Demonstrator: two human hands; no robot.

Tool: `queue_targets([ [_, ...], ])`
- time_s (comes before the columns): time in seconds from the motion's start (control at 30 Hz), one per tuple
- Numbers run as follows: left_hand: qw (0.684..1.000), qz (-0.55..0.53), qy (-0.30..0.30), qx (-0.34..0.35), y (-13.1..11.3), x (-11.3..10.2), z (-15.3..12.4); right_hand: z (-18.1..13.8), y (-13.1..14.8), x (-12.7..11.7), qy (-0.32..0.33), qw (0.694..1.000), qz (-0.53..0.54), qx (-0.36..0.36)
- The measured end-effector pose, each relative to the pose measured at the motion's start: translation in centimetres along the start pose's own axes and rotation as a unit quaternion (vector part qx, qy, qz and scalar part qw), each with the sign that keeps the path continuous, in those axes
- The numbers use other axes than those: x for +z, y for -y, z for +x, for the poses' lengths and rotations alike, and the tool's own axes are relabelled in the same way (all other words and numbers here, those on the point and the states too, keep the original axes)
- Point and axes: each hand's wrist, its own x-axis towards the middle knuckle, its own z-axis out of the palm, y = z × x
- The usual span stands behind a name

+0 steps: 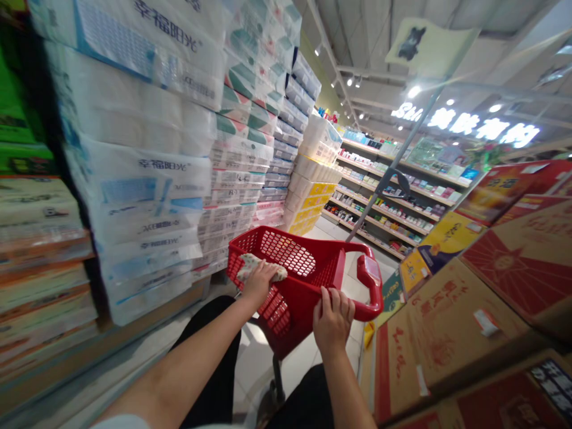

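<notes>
A red plastic shopping cart [286, 301] with perforated sides stands in front of me, turned at an angle. My left hand [263, 279] is closed over a pale, flower-patterned cloth [247, 267] and presses it against the cart's near rim. Under the palm, part of the cloth is hidden. Farther right, my right hand [334, 316] has its fingers hooked over the same rim, close to the curved red handle [369, 271]. The part of the basket floor that shows through the holes cannot be made out clearly.
Tall stacks of wrapped tissue packs [152, 196] line the left side. On the right, cardboard boxes [447, 322] crowd close to the cart. A grey pole [379, 185] rises behind the cart, and stocked shelves [393, 202] stand at the back.
</notes>
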Motion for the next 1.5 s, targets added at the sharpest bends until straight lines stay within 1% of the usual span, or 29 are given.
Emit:
queue_targets([
  [0.17,0.999,-0.007,0.007,0.053,-3.4,0.2,-1.0,0.3,0.1,-0.6,0.005,1.0,0.009,0.003],
  [0.27,0.998,-0.017,0.011,0.066,-4.6,0.6,-1.2,0.2,0.0,-0.8,0.014,1.0,0.012,0.001],
  [0.43,0.998,-0.03,0.017,0.062,-4.6,1.1,-0.6,0.1,-0.4,-0.3,0.02,1.0,0.016,-0.001],
  [0.57,0.998,-0.025,0.038,0.053,-4.6,1.0,0.5,0.3,-0.5,0.3,0.027,1.0,0.011,0.01],
  [0.67,0.997,-0.024,0.037,0.057,-5.0,1.4,0.4,0.4,-0.6,0.5,0.029,0.999,0.01,0.014],
  [0.77,0.997,-0.023,-0.001,0.07,-5.4,2.9,-0.7,0.1,-0.7,0.5,0.028,0.999,0.009,0.018],
  [0.9,0.995,-0.006,-0.054,0.085,-6.3,6.2,-3.2,-0.1,-0.7,0.3,0.032,0.999,0.006,0.02],
  [0.97,0.993,0.01,-0.058,0.098,-6.7,7.6,-4.2,-0.1,-0.8,0.3,0.035,0.999,0.004,0.021],
  [1.03,0.992,0.027,-0.051,0.114,-6.9,8.4,-4.9,0.0,-0.8,0.4,0.036,0.999,0.001,0.021],
  [1.1,0.99,0.046,-0.047,0.129,-7.0,8.6,-5.3,0.0,-0.8,0.4,0.035,0.999,0.0,0.018],
  [1.17,0.985,0.062,-0.04,0.157,-7.0,8.2,-5.5,0.0,-0.8,0.5,0.033,0.999,0.0,0.015],
  [1.27,0.974,0.077,-0.002,0.212,-7.1,7.5,-5.8,0.0,-0.9,0.4,0.034,0.999,0.0,0.011],
  [1.37,0.972,0.087,0.039,0.215,-7.3,7.0,-6.1,0.0,-0.9,0.3,0.036,0.999,-0.004,0.011],
  [1.5,0.966,0.11,0.063,0.224,-6.9,6.5,-5.9,0.1,-0.9,0.1,0.04,0.999,-0.006,0.012],
])
